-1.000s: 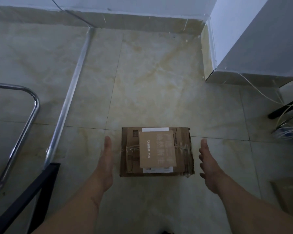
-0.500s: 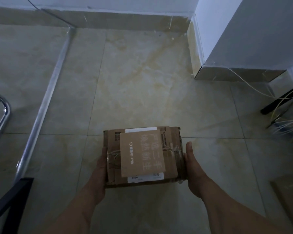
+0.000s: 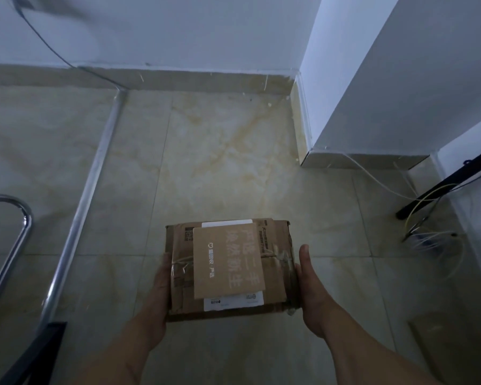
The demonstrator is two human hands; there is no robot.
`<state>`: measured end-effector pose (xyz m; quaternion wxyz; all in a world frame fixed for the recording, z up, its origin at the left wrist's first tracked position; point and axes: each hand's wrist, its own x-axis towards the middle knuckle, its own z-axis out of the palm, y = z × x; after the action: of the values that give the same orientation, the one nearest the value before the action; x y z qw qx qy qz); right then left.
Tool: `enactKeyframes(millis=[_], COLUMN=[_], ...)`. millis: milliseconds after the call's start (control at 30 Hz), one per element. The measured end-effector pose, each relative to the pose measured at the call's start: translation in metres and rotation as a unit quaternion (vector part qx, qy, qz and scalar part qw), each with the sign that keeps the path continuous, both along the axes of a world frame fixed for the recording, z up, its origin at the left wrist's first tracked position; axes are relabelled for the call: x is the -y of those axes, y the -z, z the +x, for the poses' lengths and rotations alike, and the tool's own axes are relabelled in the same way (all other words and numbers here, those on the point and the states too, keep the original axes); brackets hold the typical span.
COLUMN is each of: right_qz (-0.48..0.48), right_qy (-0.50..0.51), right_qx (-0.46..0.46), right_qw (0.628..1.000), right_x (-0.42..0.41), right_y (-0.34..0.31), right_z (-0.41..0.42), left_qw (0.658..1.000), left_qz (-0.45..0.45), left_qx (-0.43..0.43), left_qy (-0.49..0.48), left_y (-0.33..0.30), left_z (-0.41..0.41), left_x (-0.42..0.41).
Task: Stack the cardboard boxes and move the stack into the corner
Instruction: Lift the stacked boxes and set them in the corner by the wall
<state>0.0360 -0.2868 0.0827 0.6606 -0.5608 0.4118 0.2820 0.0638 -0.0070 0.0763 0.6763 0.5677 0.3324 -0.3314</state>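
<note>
The tiled floor [image 3: 220, 162] fills most of the view, pale marble-patterned tiles with yellowish veins, dimly lit. White walls [image 3: 178, 31] rise at the far edge, and a white pillar [image 3: 386, 79] juts out on the right, so that wall and pillar meet in a corner [image 3: 295, 87] at the far end of the floor. A metal strip [image 3: 95, 184] runs across the floor from the far wall toward the near left. At the left edge a bent chrome tube [image 3: 14, 245] curves into view, and a black bar [image 3: 31, 354] sits at the lower left. On the right, a black leg [image 3: 442, 187] slants down to the floor with a tangle of pale cables [image 3: 433, 237] around its foot.

The cardboard box [image 3: 272, 273] is near the middle of the view, well short of the corner, its worn top crossed with tape. A smaller flat brown carton [image 3: 225, 262] with white printed characters lies on top of it, over a white label [image 3: 233, 301]. Whether the box is lifted clear of the floor cannot be told.

The left hand [image 3: 161, 287] is pressed flat against the box's left side, and the right hand [image 3: 308, 282] against its right side, thumb pointing forward; both are clamped on the box between them.
</note>
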Motion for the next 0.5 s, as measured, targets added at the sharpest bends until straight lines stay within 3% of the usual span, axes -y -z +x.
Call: enactKeyframes(millis=[500], right_qz=[0.020], right_qy=[-0.012], right_qx=[0.059], right_qw=[0.998], right_x=[0.037], right_y=[-0.148], right_z=[0.189], left_qw=[0.996], left_qz=[0.017], left_qx=[0.084], left_qy=[0.030], left_y=[-0.154], left_z=[0.204], left_x=[0.034])
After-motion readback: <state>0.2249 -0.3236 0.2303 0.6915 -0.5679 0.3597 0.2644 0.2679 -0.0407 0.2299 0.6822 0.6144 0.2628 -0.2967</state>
